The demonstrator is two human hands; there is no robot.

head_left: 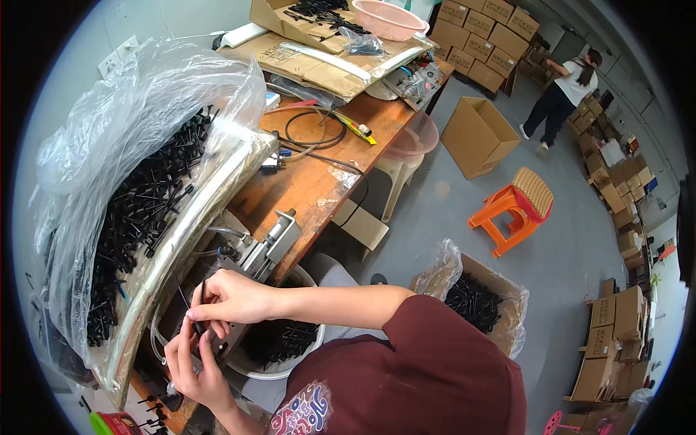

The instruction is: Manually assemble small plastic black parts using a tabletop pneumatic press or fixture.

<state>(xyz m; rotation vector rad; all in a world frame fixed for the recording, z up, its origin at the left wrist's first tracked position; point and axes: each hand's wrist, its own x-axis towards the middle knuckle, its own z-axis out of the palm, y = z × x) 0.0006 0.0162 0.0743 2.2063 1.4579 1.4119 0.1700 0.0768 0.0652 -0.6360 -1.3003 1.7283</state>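
My right hand (235, 297) pinches a small black plastic part with a thin stem (198, 328) between thumb and fingers. From below, the fingers of my left hand (196, 368) close around the same part, so the two hands meet at it. Much of the part is hidden by the fingers. Just beyond the hands stands a small metal bench fixture with a cylinder (270, 246) and air tubes. To the left, a long tray edged in shiny wrap (210, 190) holds a heap of similar black stemmed parts (141, 210), with clear plastic sheeting (145, 90) around it.
A white basket (319, 344) of black parts sits below the bench's edge. Cables cross the wooden bench (304, 185). On the floor are an orange stool (511, 210), an open carton (478, 138) and a lined box of black parts (471, 301). A person (565, 90) walks near stacked cartons (482, 36).
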